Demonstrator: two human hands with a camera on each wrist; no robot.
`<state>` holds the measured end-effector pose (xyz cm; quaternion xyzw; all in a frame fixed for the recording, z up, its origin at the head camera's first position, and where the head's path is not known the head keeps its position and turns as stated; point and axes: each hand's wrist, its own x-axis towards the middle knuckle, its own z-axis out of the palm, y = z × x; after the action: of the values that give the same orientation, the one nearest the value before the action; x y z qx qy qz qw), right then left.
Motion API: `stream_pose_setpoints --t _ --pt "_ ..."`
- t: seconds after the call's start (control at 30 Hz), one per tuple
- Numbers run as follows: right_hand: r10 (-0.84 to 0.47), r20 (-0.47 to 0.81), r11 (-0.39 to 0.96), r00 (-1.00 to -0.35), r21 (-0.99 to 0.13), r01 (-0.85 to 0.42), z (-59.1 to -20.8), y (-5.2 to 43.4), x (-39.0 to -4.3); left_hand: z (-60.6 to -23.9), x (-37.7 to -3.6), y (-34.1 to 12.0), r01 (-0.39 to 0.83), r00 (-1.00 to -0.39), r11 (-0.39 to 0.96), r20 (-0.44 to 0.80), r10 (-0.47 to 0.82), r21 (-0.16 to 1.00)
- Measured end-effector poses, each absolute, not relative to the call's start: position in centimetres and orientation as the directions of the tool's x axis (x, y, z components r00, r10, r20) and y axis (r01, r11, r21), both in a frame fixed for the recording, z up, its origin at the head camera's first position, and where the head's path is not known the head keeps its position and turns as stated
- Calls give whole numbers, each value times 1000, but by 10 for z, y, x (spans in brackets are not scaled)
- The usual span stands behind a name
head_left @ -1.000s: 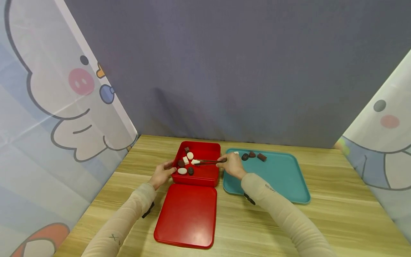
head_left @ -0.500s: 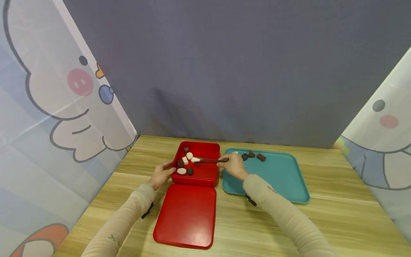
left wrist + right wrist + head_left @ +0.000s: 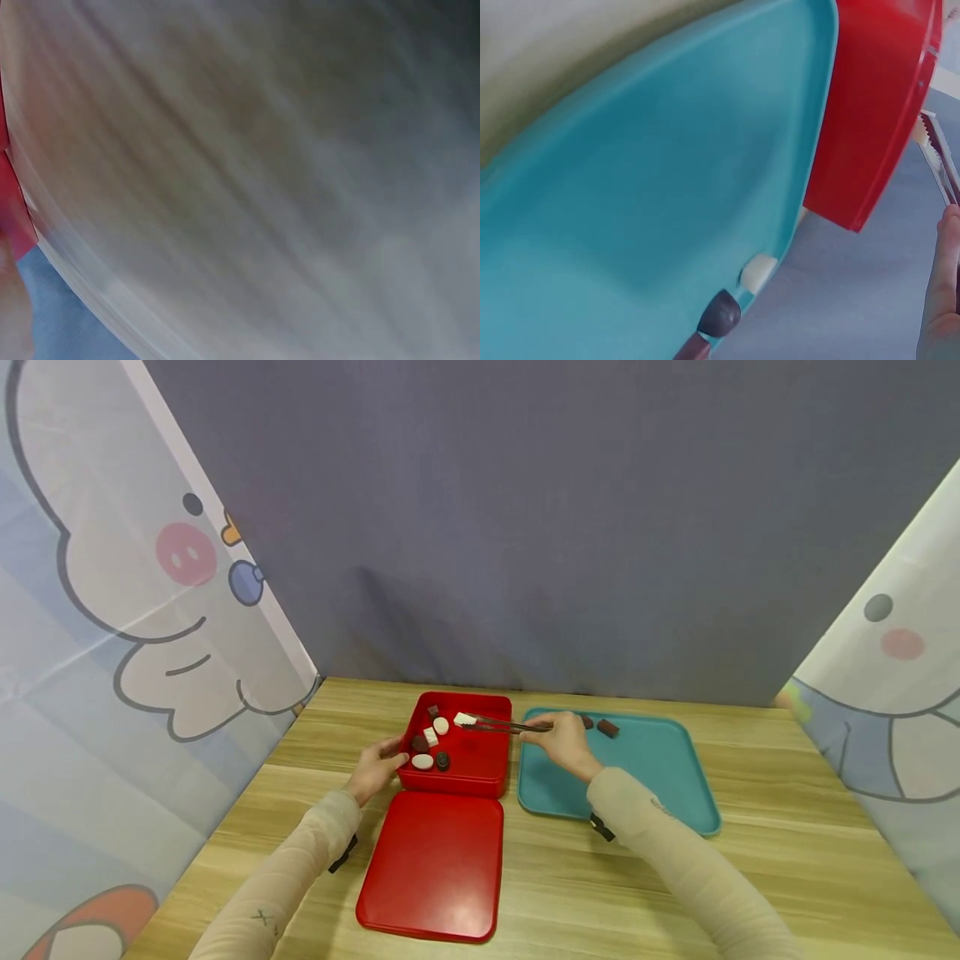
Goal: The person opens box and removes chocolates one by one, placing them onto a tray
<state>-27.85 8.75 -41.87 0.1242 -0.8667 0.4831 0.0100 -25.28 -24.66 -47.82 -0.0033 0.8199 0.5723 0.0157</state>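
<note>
My right hand [image 3: 566, 743] holds dark-handled tongs [image 3: 506, 725] by the handle end, above the gap between the red box [image 3: 487, 787] and the teal tray [image 3: 637, 777]. Pinched in the tongs' toothed tips is a white chocolate-like piece [image 3: 465, 719], over the back part of the box. The right wrist view catches the tongs [image 3: 939, 154] at its right edge. My left hand [image 3: 375, 770] grips the box at its near left corner, thumb at the rim. Inside lie a white oval [image 3: 422, 762], a dark oval [image 3: 442, 761] and several other brown and white pieces.
A red lid [image 3: 431, 868] lies flat in front of the box. Along the tray's back edge are a brown bar [image 3: 608, 727], a dark piece [image 3: 720, 313] and a white piece [image 3: 758, 272]. A grey curtain [image 3: 480, 527] hangs behind the table.
The tongs have moved up and to the right with the white piece in their tips, away from the pieces at the box's left. My left hand stays on the box.
</note>
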Motion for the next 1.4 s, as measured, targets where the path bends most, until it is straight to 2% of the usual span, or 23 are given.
stream_pose_setpoints --t 0.5,0.87,1.4 --pt "-172 129 499 -977 -844 -199 -394 123 -272 -454 -239 -239 -43 -997 324 -60 43 945" --pt "-108 158 574 -981 -796 -191 -388 148 -270 -478 -254 -248 -41 -998 325 -53 28 945" --pt "-102 180 626 -978 -753 -204 -401 178 -267 -476 -252 -245 -32 -999 333 -37 11 942"
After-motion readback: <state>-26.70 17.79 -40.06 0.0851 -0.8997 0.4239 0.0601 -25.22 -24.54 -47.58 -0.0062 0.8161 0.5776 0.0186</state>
